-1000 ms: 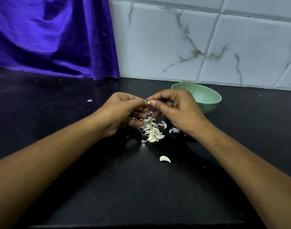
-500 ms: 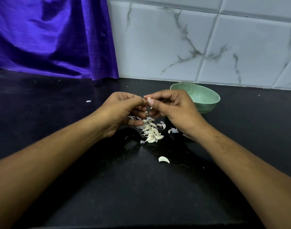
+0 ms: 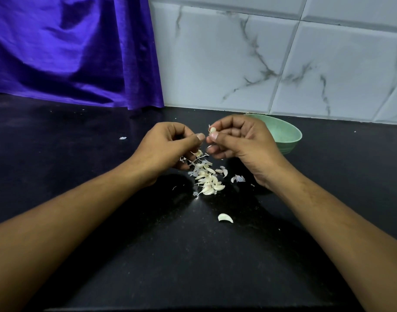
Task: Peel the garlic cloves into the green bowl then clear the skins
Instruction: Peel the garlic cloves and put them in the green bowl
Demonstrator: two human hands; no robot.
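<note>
clove pinched over the pile

right hand (image 3: 242,143) pinches a clove (image 3: 212,130) above the pile (image 3: 207,179) mid-worktop (image 3: 80,158). left hand (image 3: 168,149) is curled just beside it; whether it grips anything i cannot tell. bowl (image 3: 287,134) sits near the back edge, behind the right hand.

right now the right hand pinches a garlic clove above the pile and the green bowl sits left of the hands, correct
No. The green bowl sits to the right, behind the right hand, not to the left. The head view shows it; that hand does pinch a garlic clove above the pile.
</note>
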